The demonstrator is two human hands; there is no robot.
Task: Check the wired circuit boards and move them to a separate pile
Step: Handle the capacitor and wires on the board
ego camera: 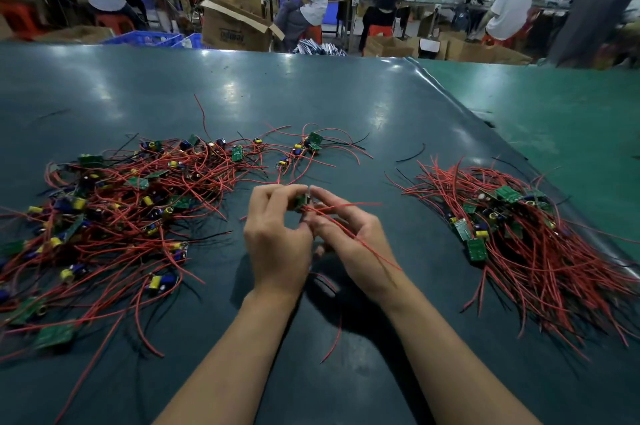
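Observation:
Both hands meet over the middle of the table around one small green circuit board (302,201). My left hand (277,234) pinches its left side and my right hand (349,234) pinches its right side. The board's red wires (360,241) trail across my right hand and wrist. A wide, loose pile of wired boards (114,203) covers the table to the left. A tighter pile of wired boards (519,234) lies to the right, its wires running toward me. A few separate boards (304,147) lie just beyond my hands.
The dark green table mat (311,95) ends at a raised edge (485,123) on the right, with a lighter green surface beyond. Behind the table stand cardboard boxes (235,26), blue crates and several seated people at other benches.

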